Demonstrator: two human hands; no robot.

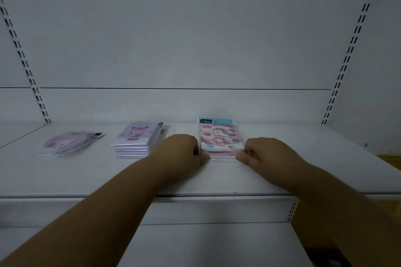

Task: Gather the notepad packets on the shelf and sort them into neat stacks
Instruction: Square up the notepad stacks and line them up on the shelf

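Your two forearms reach over the shelf (217, 182) edge to the pink stack (220, 138).

Your left hand (182, 150) and right hand (263, 151) flank the pink stack, fingers curled against its left and right sides, thumbs at its near corners; the stack lies flat, right of centre. A purple stack (136, 140) sits just left of your left hand. A round-pad pile (67, 142), fanned and uneven, lies farther left, well apart.
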